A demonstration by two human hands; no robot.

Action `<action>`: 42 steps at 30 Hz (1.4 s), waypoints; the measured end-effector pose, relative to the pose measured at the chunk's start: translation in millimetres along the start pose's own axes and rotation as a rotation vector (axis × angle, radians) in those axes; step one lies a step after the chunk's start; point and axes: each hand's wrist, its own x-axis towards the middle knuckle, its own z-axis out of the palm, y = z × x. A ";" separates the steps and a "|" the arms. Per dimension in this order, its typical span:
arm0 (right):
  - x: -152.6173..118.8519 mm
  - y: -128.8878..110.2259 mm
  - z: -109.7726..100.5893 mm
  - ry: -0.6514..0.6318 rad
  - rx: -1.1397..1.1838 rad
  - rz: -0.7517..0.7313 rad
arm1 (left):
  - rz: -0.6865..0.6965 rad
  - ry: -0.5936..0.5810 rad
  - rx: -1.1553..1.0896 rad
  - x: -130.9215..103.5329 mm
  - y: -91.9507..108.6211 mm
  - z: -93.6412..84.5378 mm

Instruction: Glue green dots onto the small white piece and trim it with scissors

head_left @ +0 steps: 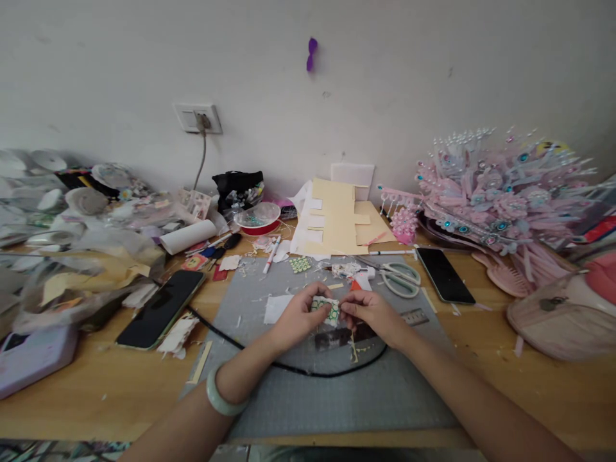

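Over the grey cutting mat [289,404], my left hand [302,314] pinches a small green-and-white patterned piece [331,310] between thumb and fingers. My right hand [368,313] is closed at the right edge of that piece, its thumb and fingertips pressed together there. Below the hands lie a ruler [414,316], partly hidden, and a black cable [308,373] curving across the mat. A similar green patterned piece [299,264] rests behind my left hand. White-handled scissors [400,280] and a glue gun [362,277] with an orange part are just behind my right hand.
Two phones [161,309] [445,276] flank the mat. Cream card sheets [337,215] lean near the wall. A pink beaded headpiece [495,192] stands at the right, above a pink comb [503,273]. Plastic bags [91,276] and rolls crowd the left. A red-rimmed spool [258,219] sits behind the mat.
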 end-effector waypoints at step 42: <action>-0.2 5.3 6.5 0.011 -0.102 -0.027 | 0.030 0.024 0.160 -2.2 -2.4 4.7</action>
